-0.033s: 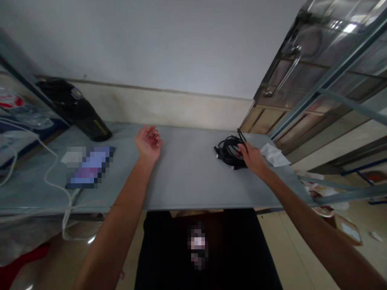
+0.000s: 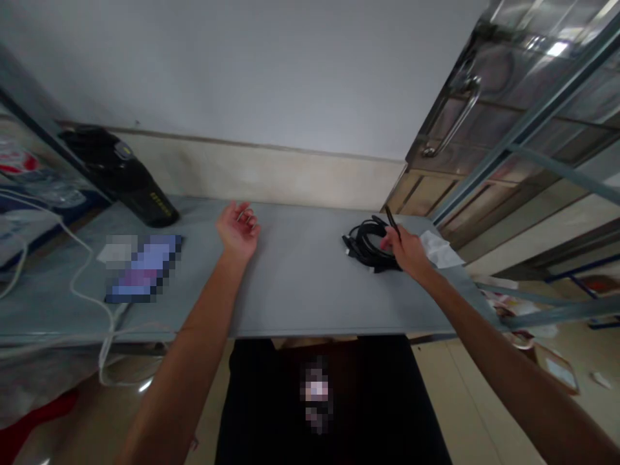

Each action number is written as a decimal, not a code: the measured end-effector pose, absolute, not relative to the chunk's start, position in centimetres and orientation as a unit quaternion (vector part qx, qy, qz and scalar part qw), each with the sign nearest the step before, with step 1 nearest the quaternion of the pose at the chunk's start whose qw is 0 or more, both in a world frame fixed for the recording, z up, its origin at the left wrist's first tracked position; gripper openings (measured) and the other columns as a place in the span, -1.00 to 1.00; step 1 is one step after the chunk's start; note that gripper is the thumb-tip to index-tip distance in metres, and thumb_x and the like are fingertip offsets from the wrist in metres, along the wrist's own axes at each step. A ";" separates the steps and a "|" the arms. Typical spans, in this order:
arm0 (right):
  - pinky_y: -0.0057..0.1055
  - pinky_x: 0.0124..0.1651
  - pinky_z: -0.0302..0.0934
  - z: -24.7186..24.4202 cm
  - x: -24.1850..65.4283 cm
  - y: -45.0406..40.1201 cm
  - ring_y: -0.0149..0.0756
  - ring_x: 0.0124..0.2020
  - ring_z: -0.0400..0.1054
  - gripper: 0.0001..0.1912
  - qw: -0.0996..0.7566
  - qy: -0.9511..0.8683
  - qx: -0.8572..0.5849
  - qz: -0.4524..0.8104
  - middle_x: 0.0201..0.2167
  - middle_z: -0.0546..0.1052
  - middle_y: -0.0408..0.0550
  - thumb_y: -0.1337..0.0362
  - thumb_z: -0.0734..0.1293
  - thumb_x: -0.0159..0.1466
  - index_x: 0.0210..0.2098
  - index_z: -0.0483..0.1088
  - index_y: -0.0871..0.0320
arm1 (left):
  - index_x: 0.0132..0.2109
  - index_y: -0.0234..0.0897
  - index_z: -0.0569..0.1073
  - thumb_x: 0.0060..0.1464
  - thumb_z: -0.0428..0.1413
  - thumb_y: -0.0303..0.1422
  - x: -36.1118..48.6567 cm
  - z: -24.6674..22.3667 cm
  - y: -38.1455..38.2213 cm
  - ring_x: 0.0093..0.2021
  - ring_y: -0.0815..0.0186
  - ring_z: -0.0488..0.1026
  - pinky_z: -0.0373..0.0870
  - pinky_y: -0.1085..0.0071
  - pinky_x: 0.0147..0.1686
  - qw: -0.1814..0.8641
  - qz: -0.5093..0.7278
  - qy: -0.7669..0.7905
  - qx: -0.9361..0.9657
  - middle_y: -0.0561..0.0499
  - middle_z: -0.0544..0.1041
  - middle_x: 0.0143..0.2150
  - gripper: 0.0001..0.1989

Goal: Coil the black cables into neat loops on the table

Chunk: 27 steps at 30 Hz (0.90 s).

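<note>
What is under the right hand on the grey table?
A coiled black cable lies under the right hand, whose fingers pinch one strand upward. The coil's right part is covered by the hand. Beside it lies white paper.

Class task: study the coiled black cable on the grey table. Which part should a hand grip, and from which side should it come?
Grip the black cable across the bundled strands on the coil's near-right edge, coming from above. It lies flat on the table, loops stacked, so pinching several together likely keeps it coiled. The right hand already rests there; the left hand is apart.
</note>
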State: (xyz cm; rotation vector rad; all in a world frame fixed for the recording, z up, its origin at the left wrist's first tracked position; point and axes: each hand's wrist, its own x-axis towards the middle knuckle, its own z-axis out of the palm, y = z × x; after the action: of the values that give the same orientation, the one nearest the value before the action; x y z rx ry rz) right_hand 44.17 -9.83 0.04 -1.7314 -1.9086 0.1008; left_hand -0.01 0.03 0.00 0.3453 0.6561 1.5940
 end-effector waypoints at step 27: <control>-0.38 -0.61 0.09 7.0 22.9 -6.1 -0.36 -0.64 0.13 -0.37 0.640 -0.593 -0.422 0.247 -0.53 0.18 -0.31 -0.44 -0.05 0.57 -0.28 0.09 -0.07 | 0.02 -0.33 0.70 0.16 0.45 -0.35 3.7 -1.4 -1.4 -0.31 0.13 0.72 0.46 0.41 -0.56 0.771 0.391 0.270 0.424 -0.24 0.76 -0.15 -0.70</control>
State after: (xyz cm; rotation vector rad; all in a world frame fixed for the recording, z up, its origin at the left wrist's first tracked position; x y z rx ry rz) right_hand 22.94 -6.12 6.96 -0.9636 -1.3517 0.5646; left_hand 3.66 -1.44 -1.42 0.9186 0.5844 0.8485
